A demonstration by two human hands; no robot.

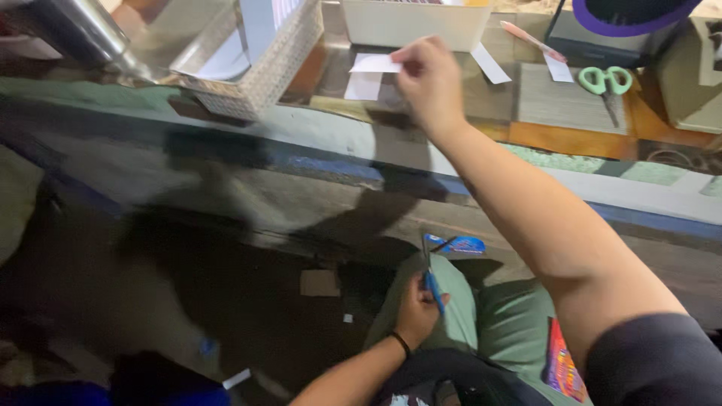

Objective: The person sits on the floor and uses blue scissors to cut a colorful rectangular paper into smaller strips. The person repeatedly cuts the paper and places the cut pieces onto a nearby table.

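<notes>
A small white paper slip [374,64] is pinched at its right end by the fingers of the right hand [429,83], held just above the bench [571,105], with another white slip [363,86] lying directly under it. Down near the knee, the left hand [416,308] is closed around a blue-handled cutter [432,282], blade pointing up. Beyond the slip stand a white box [414,26] and a woven basket [263,75]; green-handled scissors [608,81] lie off to the right.
</notes>
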